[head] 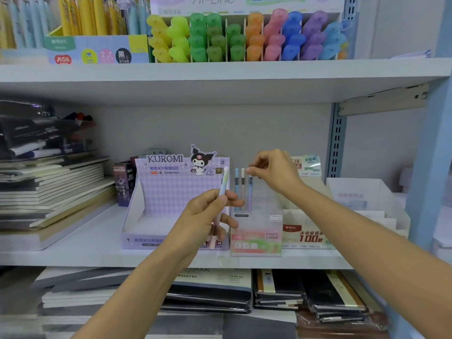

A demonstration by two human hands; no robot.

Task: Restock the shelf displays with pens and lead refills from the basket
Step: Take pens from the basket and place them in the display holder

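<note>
Shelving in a stationery shop fills the view; the middle shelf (73, 253) carries the displays. Just below frame centre sits the clear Fruit Soda box (256, 231), w/ the lilac Kuromi box (168, 194) touching it at its 9 o'clock and a lead-refill carton (303, 236) at its 3. Basket not in view.

The person's right hand (276, 172) hovers over the clear box, thumb & forefinger closed together on the cap of a lilac tube (250, 192) standing upright in it. Two more tubes (236, 184) stand just beside it, at its 9 o'clock. The left hand (203, 216) is in front of the Kuromi box's right edge, fingers curled round a pastel tube (225, 177) held near-upright, top toward 12.

Risks, as a judgement:
- **Tipping:** the three tubes seem to stand loose w/ little support, so a release off-vertical prob tips the lilac one into its neighbours.
- **Misplacing:** the clear walls are hard to read, so the tube could catch the rim or land in the wrong slot. Slot layout can't be told from here.
- **Dropping:** the left hand grips its tube mid-body only. If the grip slackens, the tube could fall to the shelf or down to the notebooks (215, 289) at 6 o'clock.
- **Bumping:** the Kuromi box looks empty & light, so a knock from the left knuckles might shove it.
</note>
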